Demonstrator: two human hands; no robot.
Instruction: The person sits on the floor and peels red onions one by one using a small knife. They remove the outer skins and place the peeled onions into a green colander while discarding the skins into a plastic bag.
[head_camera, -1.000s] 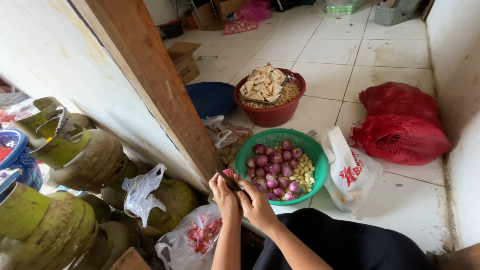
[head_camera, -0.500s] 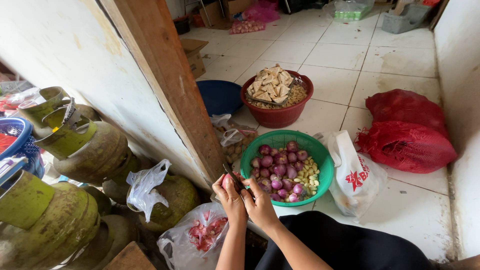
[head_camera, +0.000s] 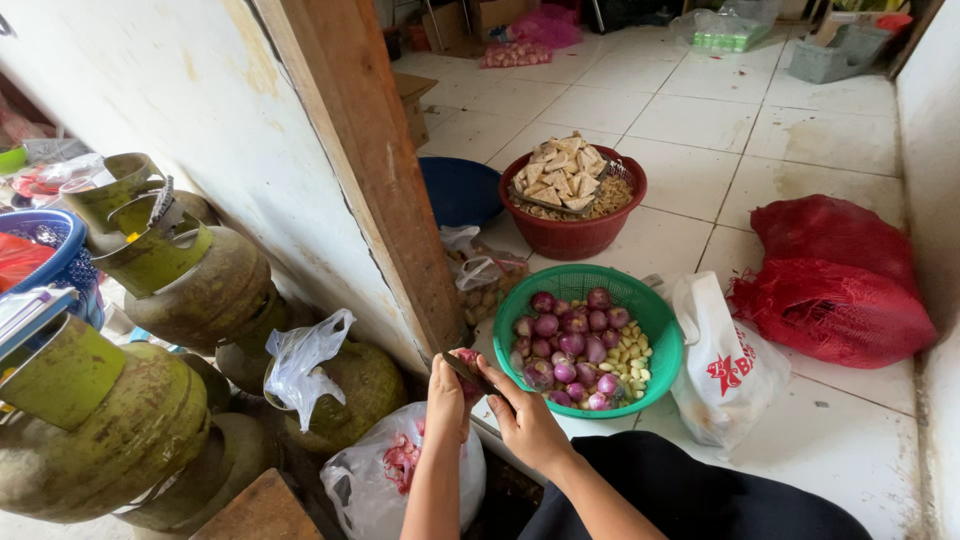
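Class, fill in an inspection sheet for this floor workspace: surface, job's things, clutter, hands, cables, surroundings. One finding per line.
Surface: white tiled floor, stained in places.
Job's things: shallot and knife held over a clear bag of peelings; green basket holds peeled shallots and garlic cloves.
Clutter: red basin, blue basin, white plastic bag, red mesh sacks.
Hands: left hand grips the shallot; right hand holds the knife.
Cables: nothing seen.
Surroundings: green gas cylinders left, wooden post, white wall.
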